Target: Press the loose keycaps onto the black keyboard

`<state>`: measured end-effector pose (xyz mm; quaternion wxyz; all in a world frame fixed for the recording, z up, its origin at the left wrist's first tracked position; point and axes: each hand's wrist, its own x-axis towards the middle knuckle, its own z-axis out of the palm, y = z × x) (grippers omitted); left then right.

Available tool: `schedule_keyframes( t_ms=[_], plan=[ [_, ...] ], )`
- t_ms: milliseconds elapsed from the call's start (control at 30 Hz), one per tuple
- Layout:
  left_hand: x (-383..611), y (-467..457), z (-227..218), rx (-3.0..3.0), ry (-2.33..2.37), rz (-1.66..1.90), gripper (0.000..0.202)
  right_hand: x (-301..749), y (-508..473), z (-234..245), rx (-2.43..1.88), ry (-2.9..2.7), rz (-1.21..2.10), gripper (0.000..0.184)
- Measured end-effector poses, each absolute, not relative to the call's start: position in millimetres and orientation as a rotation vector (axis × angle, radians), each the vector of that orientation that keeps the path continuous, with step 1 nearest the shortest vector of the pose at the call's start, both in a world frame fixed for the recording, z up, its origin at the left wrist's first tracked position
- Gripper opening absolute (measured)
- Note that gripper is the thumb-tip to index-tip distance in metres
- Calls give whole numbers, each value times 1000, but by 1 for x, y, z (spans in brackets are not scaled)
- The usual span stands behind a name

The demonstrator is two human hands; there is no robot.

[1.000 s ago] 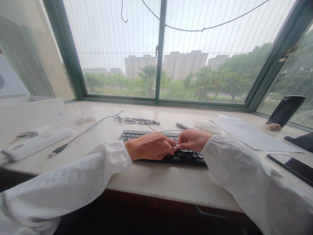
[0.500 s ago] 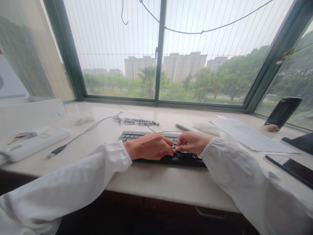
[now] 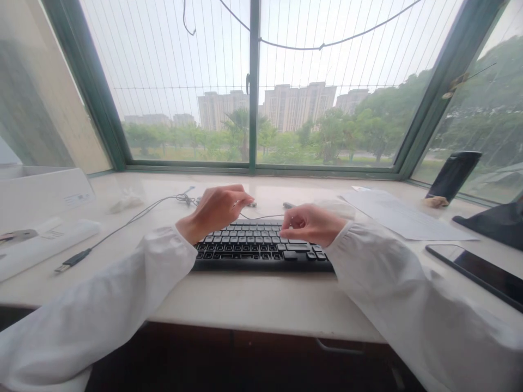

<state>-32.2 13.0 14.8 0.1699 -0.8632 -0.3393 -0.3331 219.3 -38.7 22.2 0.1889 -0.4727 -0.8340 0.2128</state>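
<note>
1. Keyboard [image 3: 245,239] is laid across the counter [image 3: 261,305], its long axis left to right, below both hands.
2. Loose keys [image 3: 253,205] are partly hidden behind the left hand [image 3: 217,209], past the keyboard's far edge; the right hand [image 3: 312,224] is set farther from them.
3. Left fingertips are held nearly together, right fingers curled over the keyboard; whether anything is gripped cannot be told.
4. Cable [image 3: 262,218] is run between keyboard and loose keys; paper [image 3: 400,218] and phone [image 3: 476,272] are placed to the right.
</note>
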Motion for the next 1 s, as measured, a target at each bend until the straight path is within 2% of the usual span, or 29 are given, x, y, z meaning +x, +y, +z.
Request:
schedule_keyframes(
  t_ms=[100,300,533,1000],
  plan=[
    [-43,25,17,-2398,-1142,-861,30,217,-35,14,-1400,-2483,527,17],
    [-56,50,24,-2364,-1349,-729,34,228,-23,9,-1365,-2236,303,19],
    [-45,90,32,-2543,-1339,-127,29,234,-13,-4,-1438,-2215,102,16],
    [-12,115,17,-2541,-1255,-109,27,235,-15,-1,-1453,-2243,15,14]
  ],
)
